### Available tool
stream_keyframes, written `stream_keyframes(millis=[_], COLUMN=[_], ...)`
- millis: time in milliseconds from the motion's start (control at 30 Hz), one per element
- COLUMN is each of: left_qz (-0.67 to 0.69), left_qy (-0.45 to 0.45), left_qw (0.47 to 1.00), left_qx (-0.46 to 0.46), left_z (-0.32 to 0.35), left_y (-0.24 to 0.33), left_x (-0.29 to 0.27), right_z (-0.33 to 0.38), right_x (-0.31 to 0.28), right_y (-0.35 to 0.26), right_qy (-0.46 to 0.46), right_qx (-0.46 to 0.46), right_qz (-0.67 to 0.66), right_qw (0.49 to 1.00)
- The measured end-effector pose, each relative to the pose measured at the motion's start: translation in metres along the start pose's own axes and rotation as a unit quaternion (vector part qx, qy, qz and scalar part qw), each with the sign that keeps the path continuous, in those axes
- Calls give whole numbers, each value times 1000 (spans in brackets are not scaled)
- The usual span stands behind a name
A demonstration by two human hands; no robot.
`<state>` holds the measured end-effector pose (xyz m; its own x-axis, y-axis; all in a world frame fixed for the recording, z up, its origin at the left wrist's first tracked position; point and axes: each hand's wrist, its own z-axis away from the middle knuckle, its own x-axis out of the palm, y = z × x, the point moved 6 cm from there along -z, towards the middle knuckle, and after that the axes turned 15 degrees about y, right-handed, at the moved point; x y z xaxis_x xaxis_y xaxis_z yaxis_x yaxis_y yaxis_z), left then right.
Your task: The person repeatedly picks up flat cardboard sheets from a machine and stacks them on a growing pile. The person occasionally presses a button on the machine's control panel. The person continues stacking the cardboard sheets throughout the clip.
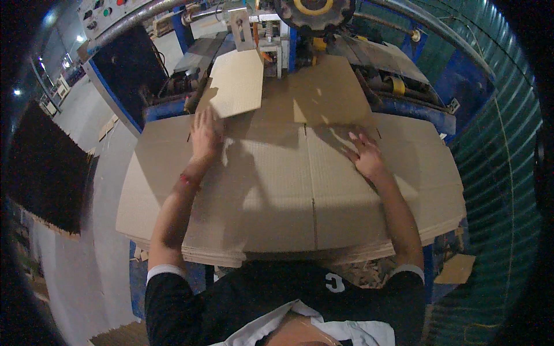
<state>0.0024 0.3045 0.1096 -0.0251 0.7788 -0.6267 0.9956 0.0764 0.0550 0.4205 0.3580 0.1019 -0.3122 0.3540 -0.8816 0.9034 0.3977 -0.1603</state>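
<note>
A stack of flat brown cardboard box blanks lies on a table in front of me. My left hand rests flat on the top sheet near its far left part, just below a raised cardboard flap that tilts up toward the machine. My right hand lies flat with fingers spread on the right half of the top sheet, beside a slot cut in the blank. Neither hand grips anything. A red band sits on my left wrist.
A blue industrial machine with a large toothed wheel, rollers and a control panel stands right behind the stack. A dark cardboard pile sits at left. A green corrugated wall runs along the right. Cardboard scraps lie below the table.
</note>
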Motion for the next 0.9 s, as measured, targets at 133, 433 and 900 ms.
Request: stream_keyframes(millis=[133,433,900], left_qz=[33,-255,394], left_qy=[116,108,438], left_qw=[991,843,678], left_qx=[-65,-461,-441], left_z=[49,249,101], left_y=[-52,-197,-184], left_x=[-72,-193,-277], right_z=[72,271,218], right_x=[-66,-78,-129], right_y=[23,190,180], right_qy=[75,222,511], right_qx=[-5,413,333], right_qz=[-26,152,8], right_qw=[997,870,793])
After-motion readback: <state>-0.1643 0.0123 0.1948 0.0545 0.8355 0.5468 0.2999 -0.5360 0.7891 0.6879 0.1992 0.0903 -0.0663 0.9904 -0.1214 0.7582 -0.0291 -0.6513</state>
